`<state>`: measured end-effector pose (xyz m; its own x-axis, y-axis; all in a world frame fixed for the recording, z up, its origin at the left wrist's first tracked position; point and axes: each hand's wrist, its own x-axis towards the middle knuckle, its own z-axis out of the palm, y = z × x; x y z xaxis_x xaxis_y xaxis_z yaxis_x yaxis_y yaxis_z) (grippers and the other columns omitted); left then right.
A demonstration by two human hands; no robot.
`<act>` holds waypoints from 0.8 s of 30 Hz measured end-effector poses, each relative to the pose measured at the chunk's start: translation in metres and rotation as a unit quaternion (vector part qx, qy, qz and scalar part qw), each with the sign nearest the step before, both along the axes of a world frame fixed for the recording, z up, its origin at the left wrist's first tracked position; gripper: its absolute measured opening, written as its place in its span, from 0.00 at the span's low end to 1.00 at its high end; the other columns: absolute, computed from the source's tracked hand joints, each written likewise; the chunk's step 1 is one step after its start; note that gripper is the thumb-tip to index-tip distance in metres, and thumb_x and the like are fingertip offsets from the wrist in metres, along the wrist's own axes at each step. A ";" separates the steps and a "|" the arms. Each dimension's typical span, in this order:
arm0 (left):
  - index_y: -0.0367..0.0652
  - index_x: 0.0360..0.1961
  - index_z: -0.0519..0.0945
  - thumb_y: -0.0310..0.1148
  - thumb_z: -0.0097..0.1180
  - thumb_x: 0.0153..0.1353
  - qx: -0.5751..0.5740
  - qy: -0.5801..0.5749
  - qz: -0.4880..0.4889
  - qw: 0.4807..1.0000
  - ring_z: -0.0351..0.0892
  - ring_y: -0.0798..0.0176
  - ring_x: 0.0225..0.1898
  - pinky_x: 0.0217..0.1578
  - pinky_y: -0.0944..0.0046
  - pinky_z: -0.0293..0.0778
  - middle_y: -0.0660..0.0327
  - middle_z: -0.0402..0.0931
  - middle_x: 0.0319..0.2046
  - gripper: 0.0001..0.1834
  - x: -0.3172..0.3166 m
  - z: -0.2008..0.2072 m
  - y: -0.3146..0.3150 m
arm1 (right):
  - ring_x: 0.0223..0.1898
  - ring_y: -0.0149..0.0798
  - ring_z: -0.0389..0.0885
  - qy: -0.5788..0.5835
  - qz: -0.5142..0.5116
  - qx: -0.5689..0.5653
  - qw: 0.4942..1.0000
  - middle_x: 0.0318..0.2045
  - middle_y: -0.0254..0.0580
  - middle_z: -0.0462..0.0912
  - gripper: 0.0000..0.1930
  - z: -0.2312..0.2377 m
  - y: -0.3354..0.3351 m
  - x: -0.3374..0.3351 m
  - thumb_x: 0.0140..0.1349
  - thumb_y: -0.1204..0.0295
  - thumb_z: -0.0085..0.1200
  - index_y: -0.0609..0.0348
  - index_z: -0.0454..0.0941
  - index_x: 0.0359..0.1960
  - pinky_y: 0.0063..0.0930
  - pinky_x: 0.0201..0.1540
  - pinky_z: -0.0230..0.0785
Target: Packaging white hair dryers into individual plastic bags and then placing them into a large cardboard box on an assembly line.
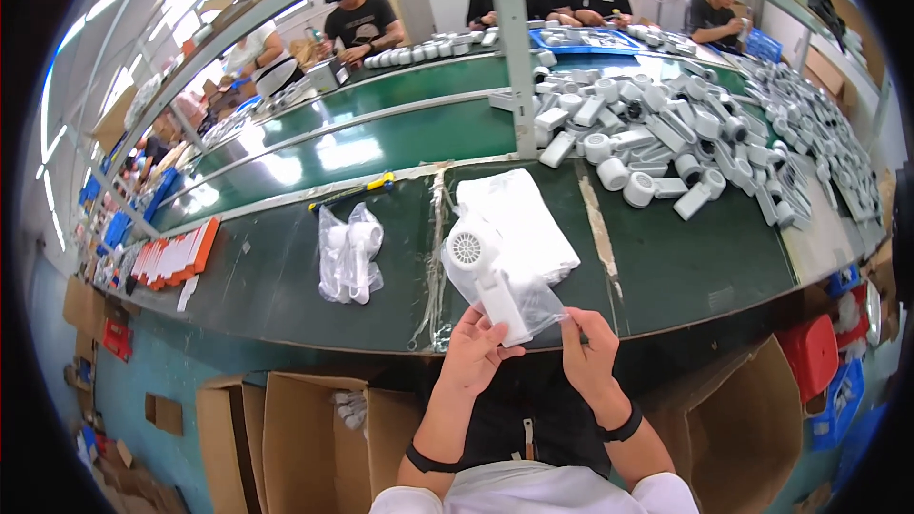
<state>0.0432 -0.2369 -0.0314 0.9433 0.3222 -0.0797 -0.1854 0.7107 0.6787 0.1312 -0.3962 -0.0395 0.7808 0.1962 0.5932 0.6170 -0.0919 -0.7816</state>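
My left hand (472, 350) is closed around the handle of a white handheld fan (501, 308), whose round grilled head points away from me. A clear plastic bag (543, 305) surrounds at least part of the fan. At the bag's right edge, my right hand (587, 350) pinches the plastic between thumb and fingers. Beneath and beyond the fan lies a stack of white plastic bags (524, 214) on the dark green bench. To the left rest bagged white fans (350, 252), side by side.
A big heap of white fans (657, 133) covers the bench's right. A yellow-handled screwdriver (367, 187) and orange-and-white boxes (176, 252) lie left. Open cartons (314, 438) stand below the bench; one holds several wrapped pieces. A metal post (514, 57) rises ahead; people work beyond the conveyor.
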 end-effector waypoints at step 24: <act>0.34 0.52 0.73 0.25 0.62 0.59 0.397 0.318 0.434 0.743 0.79 0.67 0.35 0.28 0.68 0.79 0.54 0.79 0.39 0.21 -0.111 -0.020 0.265 | 0.22 0.23 0.69 0.075 0.042 -0.089 0.992 0.21 0.33 0.76 0.07 -0.039 0.000 0.021 0.63 0.74 0.57 0.66 0.81 0.33 0.20 0.26 0.63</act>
<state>-0.0681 0.0279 -0.0519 0.2046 0.9714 0.1207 0.1981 -0.1618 0.9667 0.1518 -0.3965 -0.0789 0.8339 0.3549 0.4227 0.5070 -0.1898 -0.8408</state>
